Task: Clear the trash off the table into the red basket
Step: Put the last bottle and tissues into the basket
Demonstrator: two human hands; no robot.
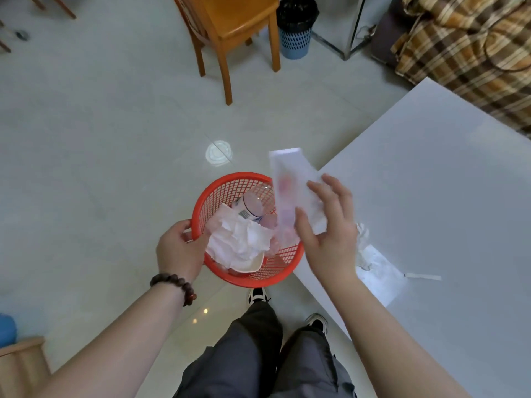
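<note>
My left hand (179, 251) grips the near-left rim of the red mesh basket (212, 193), which hangs beside the corner of the white table (448, 182). Inside lie crumpled white tissue (241, 239), a clear plastic bottle (251, 206) and a white dish (253, 264). A long white box (284, 179), motion-blurred, tilts over the basket's right rim. My right hand (327, 225) is right behind it with fingers spread and straight, all on the near side of the box. On the table by my right wrist sit a crumpled tissue (363, 232), a clear wrapper (379, 278) and a thin white strip (422, 277).
A wooden chair (230, 27) and a blue bin with a black liner (296, 27) stand across the tiled floor. A plaid-covered sofa (474, 50) is behind the table. A round white lid (218, 153) lies on the floor beyond the basket. My legs and shoes are below the basket.
</note>
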